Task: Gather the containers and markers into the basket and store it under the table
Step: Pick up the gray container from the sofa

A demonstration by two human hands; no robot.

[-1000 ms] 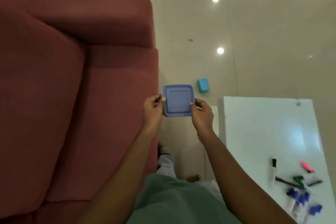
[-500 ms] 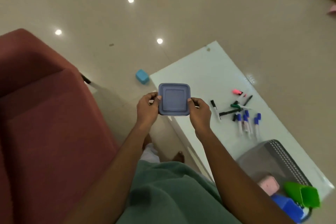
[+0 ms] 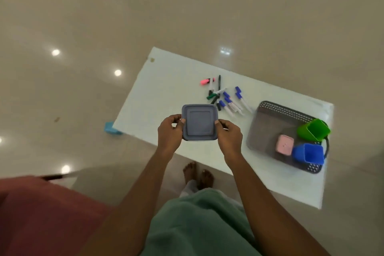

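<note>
I hold a square blue-lidded container point(image 3: 200, 122) in front of me over the near edge of the white table point(image 3: 166, 81). My left hand point(image 3: 169, 132) grips its left side and my right hand point(image 3: 229, 134) grips its right side. Several markers point(image 3: 225, 97) lie scattered on the table behind the container. To the right stands a grey perforated basket point(image 3: 268, 122) holding a pink container point(image 3: 284, 144), a blue cup point(image 3: 309, 154) and a green cup point(image 3: 313, 130).
A small light-blue box point(image 3: 111, 128) lies on the glossy floor by the table's left corner. A red sofa point(image 3: 41, 214) fills the lower left. My bare feet point(image 3: 198, 174) stand on the floor before the table.
My view has swung right from the sofa to the table, so the basket and markers are now fully in sight. Both hands keep the same grip on the container.
</note>
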